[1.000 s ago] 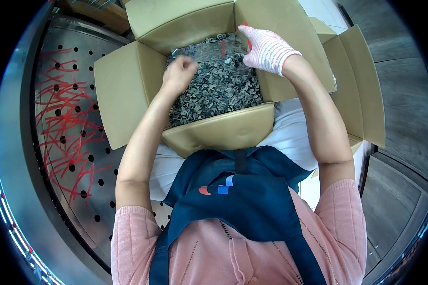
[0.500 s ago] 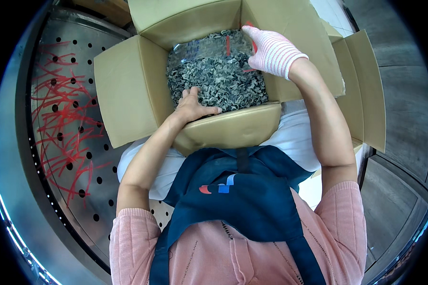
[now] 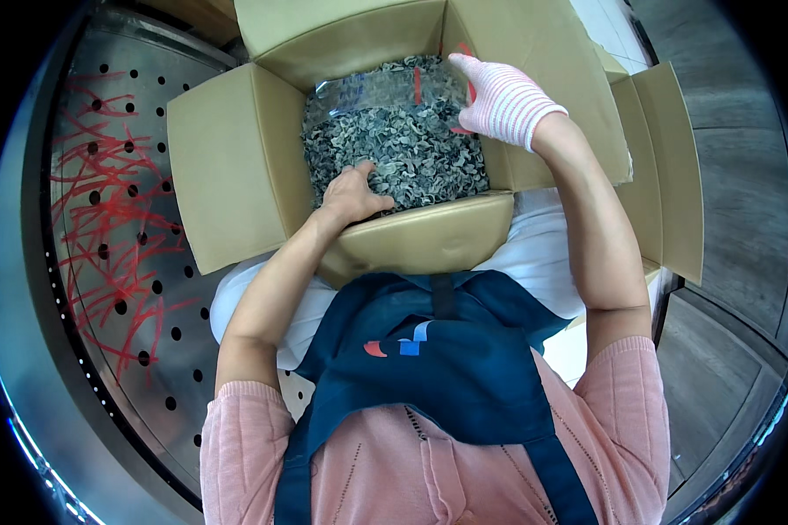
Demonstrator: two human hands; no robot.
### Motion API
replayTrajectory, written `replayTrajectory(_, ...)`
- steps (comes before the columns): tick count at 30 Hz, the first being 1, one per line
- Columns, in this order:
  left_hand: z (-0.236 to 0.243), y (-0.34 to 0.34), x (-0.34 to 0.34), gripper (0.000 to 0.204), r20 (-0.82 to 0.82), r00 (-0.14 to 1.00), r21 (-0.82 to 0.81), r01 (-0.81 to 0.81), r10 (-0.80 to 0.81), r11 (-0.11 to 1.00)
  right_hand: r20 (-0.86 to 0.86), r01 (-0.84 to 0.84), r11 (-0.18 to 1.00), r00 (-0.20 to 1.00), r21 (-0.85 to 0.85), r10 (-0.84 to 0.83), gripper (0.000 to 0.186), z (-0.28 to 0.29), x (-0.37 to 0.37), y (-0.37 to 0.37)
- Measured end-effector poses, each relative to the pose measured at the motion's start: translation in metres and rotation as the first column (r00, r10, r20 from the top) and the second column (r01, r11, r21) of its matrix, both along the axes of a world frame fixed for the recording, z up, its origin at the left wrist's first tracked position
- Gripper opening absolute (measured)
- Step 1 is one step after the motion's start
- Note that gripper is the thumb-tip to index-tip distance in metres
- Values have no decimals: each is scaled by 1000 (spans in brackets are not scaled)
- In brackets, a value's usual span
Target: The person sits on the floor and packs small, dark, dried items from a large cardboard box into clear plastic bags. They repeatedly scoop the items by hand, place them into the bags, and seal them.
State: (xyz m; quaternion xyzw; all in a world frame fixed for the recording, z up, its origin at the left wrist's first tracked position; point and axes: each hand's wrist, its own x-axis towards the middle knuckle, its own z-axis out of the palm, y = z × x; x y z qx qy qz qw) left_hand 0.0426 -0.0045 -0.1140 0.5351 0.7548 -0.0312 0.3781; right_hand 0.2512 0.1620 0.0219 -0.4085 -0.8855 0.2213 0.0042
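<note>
An open cardboard box (image 3: 411, 241) stands between my knees. Inside it lies a mass of dark, curled dried pieces, which look like dried wood ear fungus (image 3: 411, 149). Over their far part spreads a clear plastic bag (image 3: 355, 94) with red stripes. My right hand (image 3: 503, 101), in a pink-and-white striped glove, is closed at the box's right side on the bag's red-striped edge; its fingertips are partly hidden. My bare left hand (image 3: 355, 194) rests on the dried pieces at the near left corner, thumb and fingers apart, some fingertips sunk out of sight.
To the left is a metal panel (image 3: 171, 306) with round holes, strewn with many thin red strips (image 3: 118, 223). The box's flaps (image 3: 214, 166) fold outward. Another cardboard piece (image 3: 678, 175) stands at the right, beside grey wood-look flooring (image 3: 735, 210).
My left hand has shifted slightly, its fingers drawn a little closer together on the dried pieces. My right hand keeps its place at the bag's edge. The view has moved slightly.
</note>
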Motion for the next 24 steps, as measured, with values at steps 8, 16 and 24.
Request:
replayTrajectory(8, -2, 7, -16, 36, 571, 711, 66, -537, 409, 841, 24, 8, 999, 1000, -35, -8, 71, 8, 1, -1)
replayTrajectory(16, 124, 66, 27, 43, 936, 154, -148, -641, 315, 753, 28, 13, 999, 1000, -51, -12, 71, 4, 2, -1)
replayTrajectory(24, 113, 122, 82, 47, 985, 26, -64, -864, 172, 499, -38, 47, 996, 998, -79, -50, 51, 7, 2, 0)
